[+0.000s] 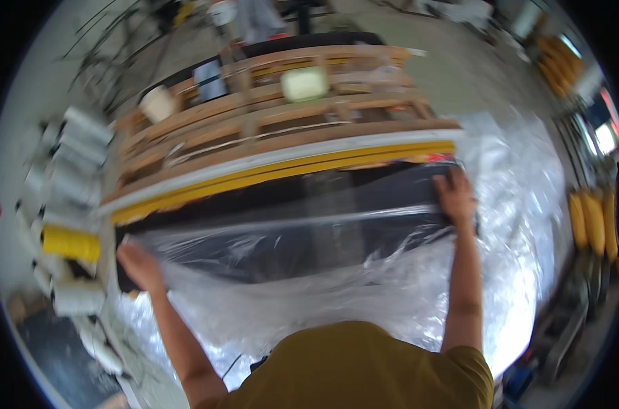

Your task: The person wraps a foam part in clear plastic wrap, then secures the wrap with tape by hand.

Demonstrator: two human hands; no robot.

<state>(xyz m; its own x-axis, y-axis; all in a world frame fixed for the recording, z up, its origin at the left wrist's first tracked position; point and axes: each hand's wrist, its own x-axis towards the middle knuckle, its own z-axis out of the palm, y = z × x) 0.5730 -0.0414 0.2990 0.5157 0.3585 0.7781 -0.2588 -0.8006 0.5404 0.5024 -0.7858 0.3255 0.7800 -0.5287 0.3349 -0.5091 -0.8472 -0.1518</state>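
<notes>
A long black panel (323, 198) lies across the view, partly under a clear plastic sheet (302, 286). My left hand (140, 267) grips the plastic at the panel's left end. My right hand (454, 198) rests on the panel's right end, fingers bent over its far corner, holding the plastic there. The plastic spreads toward me and bunches on the right. Blur hides fine finger detail.
Behind the panel lie yellow and white strips (282, 167) and stacked wooden boards (268, 109) with a pale cup (158, 103) and a light green box (304, 84). White and yellow rolls (71, 204) stand left. Yellow cylinders (594, 221) sit right.
</notes>
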